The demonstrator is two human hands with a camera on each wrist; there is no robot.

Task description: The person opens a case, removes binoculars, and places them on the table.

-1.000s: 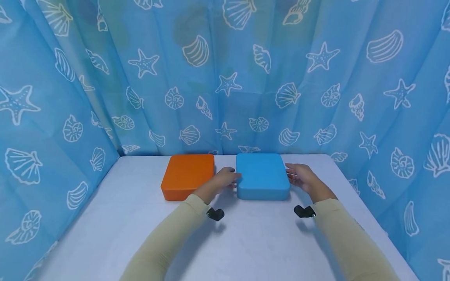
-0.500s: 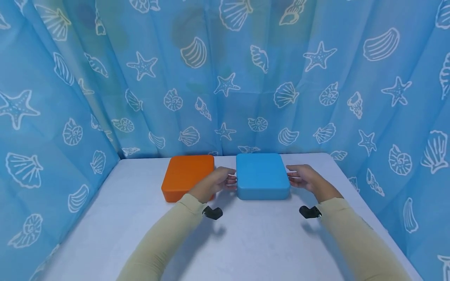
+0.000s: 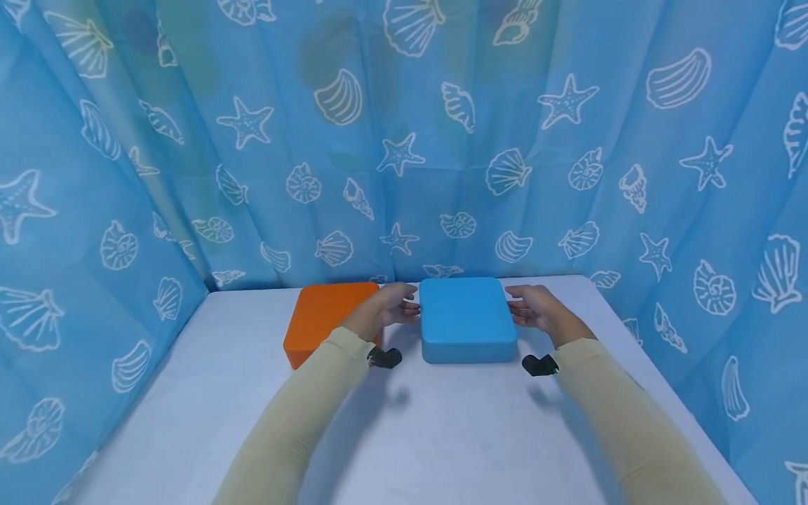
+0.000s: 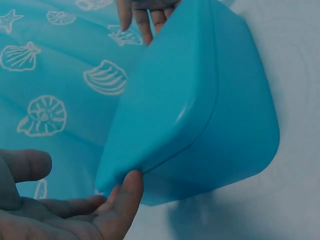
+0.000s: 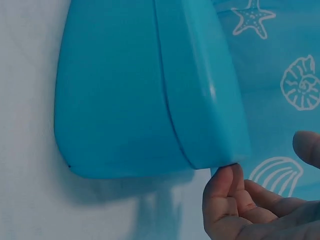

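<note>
A light blue, rounded-square box [image 3: 467,308] stands on the white table, a thin seam marking its lid [image 4: 155,95]. My left hand [image 3: 391,305] is at the box's left side. In the left wrist view, its fingertips touch the lid's lower edge, and its thumb stands apart. On the opposite side is my right hand [image 3: 539,308]. A fingertip meets the lid's edge in the right wrist view, the other fingers bend loosely, and the thumb is off the box. The lid sits on the box; its contents are hidden.
An orange box [image 3: 328,312] of similar shape stands left of the blue one, partly covered by my left forearm. Behind the white table [image 3: 454,435] hangs a blue curtain [image 3: 416,196] with white shells and starfish. A black wrist device [image 3: 385,358] juts from each sleeve.
Both hands have shifted slightly toward the back along the blue box's sides. My left fingertips have drawn off the box's top edge to its side. The view has shifted a little.
</note>
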